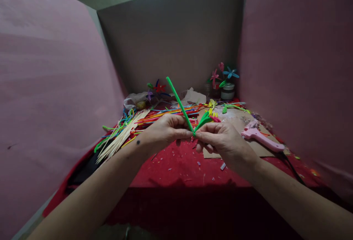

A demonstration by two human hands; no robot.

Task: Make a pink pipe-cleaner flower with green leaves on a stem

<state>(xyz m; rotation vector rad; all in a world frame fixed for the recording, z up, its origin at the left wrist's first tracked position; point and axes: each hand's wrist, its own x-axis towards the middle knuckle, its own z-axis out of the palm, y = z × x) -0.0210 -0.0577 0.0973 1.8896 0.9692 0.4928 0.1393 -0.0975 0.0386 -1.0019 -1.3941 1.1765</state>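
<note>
Both my hands meet over the red table. My left hand pinches a green pipe cleaner that sticks up and to the left. My right hand is closed on the same green pipe cleaner where it joins a small pipe-cleaner flower with green leaves and yellow and pink petals. The fingertips of both hands touch at the joint.
A bundle of wooden skewers and several coloured pipe cleaners lie at left. A pink glue gun rests on cardboard at right. Finished pipe-cleaner flowers stand in a pot at the back. Pink and grey panels wall in the table.
</note>
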